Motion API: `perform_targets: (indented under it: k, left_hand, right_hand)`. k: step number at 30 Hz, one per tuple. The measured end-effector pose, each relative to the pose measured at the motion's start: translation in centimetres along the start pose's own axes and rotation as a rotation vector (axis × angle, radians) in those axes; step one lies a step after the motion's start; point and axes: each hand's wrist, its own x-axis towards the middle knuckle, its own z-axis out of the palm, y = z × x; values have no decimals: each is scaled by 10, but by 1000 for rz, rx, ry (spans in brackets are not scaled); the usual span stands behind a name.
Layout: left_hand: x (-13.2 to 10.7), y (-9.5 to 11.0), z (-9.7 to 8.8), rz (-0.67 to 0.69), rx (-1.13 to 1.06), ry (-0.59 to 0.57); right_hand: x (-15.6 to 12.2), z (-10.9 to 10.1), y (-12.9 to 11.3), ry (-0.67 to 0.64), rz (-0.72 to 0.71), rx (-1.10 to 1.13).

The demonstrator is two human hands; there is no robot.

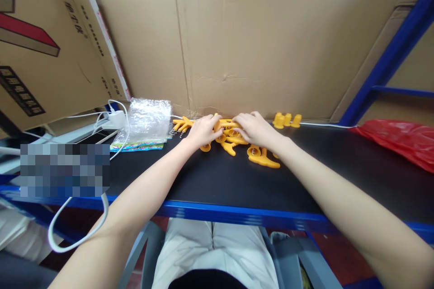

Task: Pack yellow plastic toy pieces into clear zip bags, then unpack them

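Observation:
A heap of small orange plastic parts lies on the black tabletop near the cardboard back wall. My left hand rests on the left side of the heap, fingers curled over one orange piece. My right hand sits on the right side of the heap, fingers bent down onto the pieces in the middle. The two hands almost meet over the pile. A few star-shaped orange parts lie just left of my left hand. Three upright orange parts stand to the right, by the wall.
A clear plastic bag lies on colourful sheets at the left, beside a white charger and cables. A red plastic bag sits at the far right. Cardboard walls close off the back. The table has a blue front edge.

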Motion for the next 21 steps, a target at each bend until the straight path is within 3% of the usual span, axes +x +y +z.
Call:
perform_targets:
  k: [6, 13, 21]
  left_hand:
    - [1, 5, 1, -42, 45, -44]
    - [0, 8, -1, -68, 73, -18]
    - [0, 6, 1, -59, 100, -36]
  right_hand:
    - [0, 6, 1, -164, 123, 26]
    - [-1, -1, 0, -49, 113, -24]
    - [1, -3, -4, -152, 136, -46]
